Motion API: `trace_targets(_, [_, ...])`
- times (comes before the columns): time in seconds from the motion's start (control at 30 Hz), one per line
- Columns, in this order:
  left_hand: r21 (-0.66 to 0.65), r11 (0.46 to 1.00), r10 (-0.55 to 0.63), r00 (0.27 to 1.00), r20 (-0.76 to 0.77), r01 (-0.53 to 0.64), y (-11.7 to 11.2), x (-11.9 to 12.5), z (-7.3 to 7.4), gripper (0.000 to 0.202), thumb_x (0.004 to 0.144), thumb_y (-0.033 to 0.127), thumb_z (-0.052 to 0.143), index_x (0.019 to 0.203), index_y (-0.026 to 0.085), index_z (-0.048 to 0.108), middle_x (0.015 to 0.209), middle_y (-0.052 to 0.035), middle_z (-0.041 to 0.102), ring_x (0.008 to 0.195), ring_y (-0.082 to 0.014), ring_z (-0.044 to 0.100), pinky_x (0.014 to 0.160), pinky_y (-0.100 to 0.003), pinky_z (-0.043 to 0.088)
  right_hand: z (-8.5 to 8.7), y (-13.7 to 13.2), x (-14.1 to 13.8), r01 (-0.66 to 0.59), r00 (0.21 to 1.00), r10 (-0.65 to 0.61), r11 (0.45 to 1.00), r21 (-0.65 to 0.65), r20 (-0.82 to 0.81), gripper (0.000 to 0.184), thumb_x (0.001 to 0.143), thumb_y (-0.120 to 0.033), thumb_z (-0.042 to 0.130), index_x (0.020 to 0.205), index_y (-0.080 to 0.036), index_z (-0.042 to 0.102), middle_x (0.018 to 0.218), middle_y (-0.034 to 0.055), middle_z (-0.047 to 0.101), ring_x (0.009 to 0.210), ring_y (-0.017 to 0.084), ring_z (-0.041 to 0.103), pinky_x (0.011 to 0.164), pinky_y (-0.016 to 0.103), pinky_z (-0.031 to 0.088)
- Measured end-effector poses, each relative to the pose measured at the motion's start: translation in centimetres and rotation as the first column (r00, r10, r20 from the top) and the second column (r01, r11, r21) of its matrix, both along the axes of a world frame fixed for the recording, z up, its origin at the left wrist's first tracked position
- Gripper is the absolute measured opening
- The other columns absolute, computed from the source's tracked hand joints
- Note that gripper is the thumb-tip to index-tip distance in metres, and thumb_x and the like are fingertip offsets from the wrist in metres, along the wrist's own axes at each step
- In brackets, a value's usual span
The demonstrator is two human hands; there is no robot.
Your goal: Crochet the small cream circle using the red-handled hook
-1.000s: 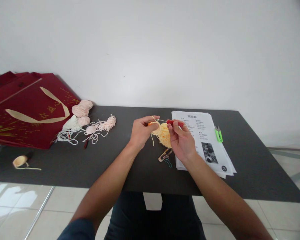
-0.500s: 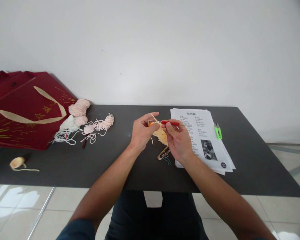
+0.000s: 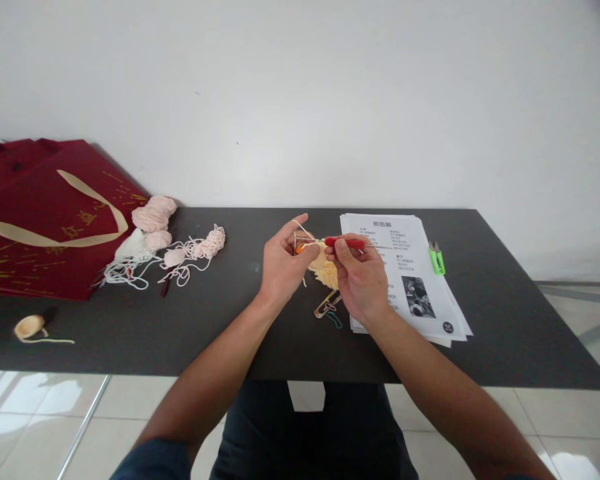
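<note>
My left hand point(image 3: 284, 263) pinches a pale yellow crochet piece point(image 3: 326, 272), and a strand of yarn point(image 3: 303, 229) loops over its raised index finger. Something orange point(image 3: 299, 248) shows by the left thumb. Between the fingers of my right hand point(image 3: 361, 273) lies a red-handled crochet hook point(image 3: 346, 243), its thin tip pointing left into the yarn by the left thumb. Just below the piece, a large brass safety pin point(image 3: 325, 305) and a small teal stitch marker point(image 3: 336, 321) lie on the table. The fingers partly cover the stitches.
Printed sheets point(image 3: 430, 300) lie under and beyond my right hand, with green thread snips point(image 3: 437, 259) at their right edge. Pink yarn point(image 3: 153, 213) and white yarn point(image 3: 130, 257) rest by a dark red bag point(image 3: 40, 213). A small cream crocheted cup point(image 3: 29, 327) sits at left on the dark table point(image 3: 220, 333).
The hook has shifted slightly right, and more of its shaft shows between my hands. My left index finger has lifted a little, drawing the yarn strand up with it.
</note>
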State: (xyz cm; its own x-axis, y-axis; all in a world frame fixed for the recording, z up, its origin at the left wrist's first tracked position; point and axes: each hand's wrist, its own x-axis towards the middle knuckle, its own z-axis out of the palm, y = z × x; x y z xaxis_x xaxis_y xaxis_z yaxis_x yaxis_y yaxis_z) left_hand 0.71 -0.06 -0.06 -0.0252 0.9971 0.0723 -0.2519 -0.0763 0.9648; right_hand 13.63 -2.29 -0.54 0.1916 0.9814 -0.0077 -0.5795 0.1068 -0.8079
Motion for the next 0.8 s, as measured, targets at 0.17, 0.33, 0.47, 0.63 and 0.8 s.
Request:
trace_targets(0.17, [0.031, 0.999, 0.029, 0.999, -0.026, -0.028, -0.3, 0.1, 0.3, 0.062, 0.071, 0.016, 0.078, 0.131, 0.02, 0.068, 0.087, 0.0008, 0.07, 0.068, -0.0104, 0.061, 0.066, -0.025, 0.049, 0.0, -0.1, 0.1, 0.002, 1.0, -0.002, 1.0, 0.0, 0.023, 0.019, 0.08, -0.029, 0.087, 0.09, -0.024, 0.072, 0.087, -0.001, 0.08, 0.075, 0.01, 0.071, 0.075, 0.025, 0.061])
trace_targets(0.33, [0.066, 0.997, 0.047, 0.998, -0.033, -0.045, -0.5, 0.2, 0.4, 0.057, 0.072, 0.014, 0.075, 0.127, 0.022, 0.071, 0.087, 0.001, 0.068, 0.069, -0.0101, 0.058, 0.065, -0.024, 0.046, -0.2, -0.2, 0.2, 0.009, 0.999, -0.01, 1.0, 0.029, 0.044, 0.015, 0.084, -0.03, 0.084, 0.09, -0.025, 0.072, 0.089, -0.0015, 0.08, 0.076, 0.009, 0.071, 0.075, 0.024, 0.061])
trace_targets(0.47, [0.094, 0.994, 0.059, 0.998, -0.034, -0.055, -0.7, 0.2, 0.5, 0.054, 0.072, 0.013, 0.075, 0.125, 0.022, 0.071, 0.085, 0.0021, 0.065, 0.068, -0.0097, 0.056, 0.064, -0.024, 0.045, 0.0, -0.1, 0.2, 0.004, 1.0, -0.005, 0.999, 0.055, 0.03, 0.015, 0.083, -0.029, 0.084, 0.089, -0.025, 0.071, 0.087, -0.0022, 0.079, 0.074, 0.01, 0.069, 0.073, 0.024, 0.06])
trace_targets(0.63, [0.102, 0.992, 0.078, 0.996, -0.039, -0.074, -0.8, 0.2, 0.8, 0.052, 0.072, 0.012, 0.075, 0.122, 0.022, 0.071, 0.082, 0.0032, 0.062, 0.066, -0.0093, 0.053, 0.062, -0.024, 0.043, 0.3, 0.0, 0.6, 0.021, 0.999, -0.024, 0.994, 0.108, 0.027, 0.02, 0.079, -0.026, 0.087, 0.085, -0.026, 0.068, 0.086, -0.0034, 0.076, 0.072, 0.01, 0.065, 0.068, 0.024, 0.056])
trace_targets(0.8, [0.129, 0.988, 0.093, 0.995, -0.033, -0.088, -0.7, 0.2, 0.7, 0.051, 0.072, 0.011, 0.074, 0.121, 0.022, 0.071, 0.08, 0.0035, 0.063, 0.066, -0.0096, 0.053, 0.063, -0.024, 0.043, 0.6, 0.0, 1.0, 0.053, 0.995, -0.064, 0.987, 0.153, 0.07, 0.022, 0.077, -0.026, 0.087, 0.083, -0.027, 0.067, 0.085, -0.0033, 0.074, 0.07, 0.01, 0.061, 0.065, 0.025, 0.052])
